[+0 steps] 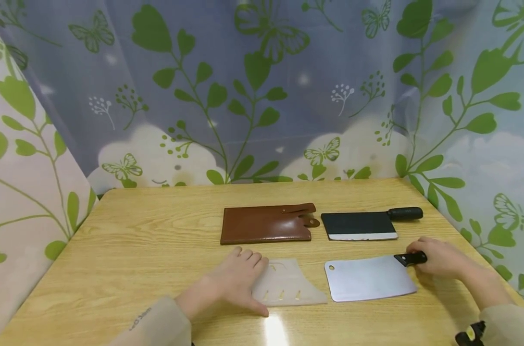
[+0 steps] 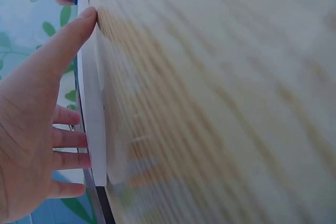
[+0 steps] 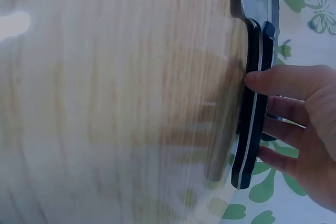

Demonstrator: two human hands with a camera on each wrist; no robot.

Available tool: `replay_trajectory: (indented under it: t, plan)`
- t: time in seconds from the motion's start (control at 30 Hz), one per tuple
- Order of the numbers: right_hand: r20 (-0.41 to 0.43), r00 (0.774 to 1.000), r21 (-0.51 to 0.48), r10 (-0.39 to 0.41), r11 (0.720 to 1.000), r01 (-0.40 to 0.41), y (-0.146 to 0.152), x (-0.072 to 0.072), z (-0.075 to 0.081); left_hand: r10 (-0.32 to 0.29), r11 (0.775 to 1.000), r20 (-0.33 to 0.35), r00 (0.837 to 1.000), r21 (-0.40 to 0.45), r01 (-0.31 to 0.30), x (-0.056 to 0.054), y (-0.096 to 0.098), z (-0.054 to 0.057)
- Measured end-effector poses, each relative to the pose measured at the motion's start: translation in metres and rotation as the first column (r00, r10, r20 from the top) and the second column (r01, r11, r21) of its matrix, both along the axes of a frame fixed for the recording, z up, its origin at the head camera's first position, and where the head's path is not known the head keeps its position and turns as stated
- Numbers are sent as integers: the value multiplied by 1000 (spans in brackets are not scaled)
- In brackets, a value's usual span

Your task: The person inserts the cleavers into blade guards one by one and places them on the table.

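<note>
One silver cleaver point(image 1: 370, 279), blk handle point(image 1: 406, 259) pinched by R hand point(image 1: 440, 259); L hand point(image 1: 238, 278) unclenched, fingers spread at wht guard point(image 1: 288, 283); brn sheath point(image 1: 262, 225), dk cleaver point(image 1: 359, 224) behind.

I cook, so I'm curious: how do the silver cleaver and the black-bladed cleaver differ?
The silver cleaver has a bright blade; the black-bladed cleaver is dark with a pale edge. The silver cleaver's blade has a corner hole; the black-bladed cleaver shows none. The right hand grips the silver cleaver; no hand touches the black-bladed cleaver. Both have broad blades and black handles.
</note>
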State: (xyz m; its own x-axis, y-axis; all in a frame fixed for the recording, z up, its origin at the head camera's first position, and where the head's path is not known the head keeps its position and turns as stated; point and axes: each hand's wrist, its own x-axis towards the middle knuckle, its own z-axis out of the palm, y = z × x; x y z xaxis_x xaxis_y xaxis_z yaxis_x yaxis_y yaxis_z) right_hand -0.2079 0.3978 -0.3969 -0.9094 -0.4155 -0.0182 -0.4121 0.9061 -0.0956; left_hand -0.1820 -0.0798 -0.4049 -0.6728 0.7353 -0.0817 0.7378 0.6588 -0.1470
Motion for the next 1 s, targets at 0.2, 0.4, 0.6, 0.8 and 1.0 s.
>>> replay_trajectory:
  t: [0.2, 0.4, 0.6, 0.8, 1.0]
  plan:
    - [45, 999, 4, 4, 1000, -5, 1, 1, 2, -1, 1000, 27, 1000, 15, 1, 1, 1, 1]
    - [74, 997, -18, -8, 1000, 9, -1, 4, 3, 13, 999, 50, 999, 35, -15, 1, 2, 1]
    - [133, 991, -47, -2, 999, 8, -5, 7, 5, 37, 996, 49, 998, 76, -40, 0, 1, -1]
    - [115, 991, -183, 74, 982, -52, -5, 9, 8, 17, 991, -7, 1000, 137, -16, -2, -6, -1]
    - [45, 992, -234, 114, 967, -101, -9, 10, 13, -6, 985, -180, 984, 170, 37, -8, -18, 3]
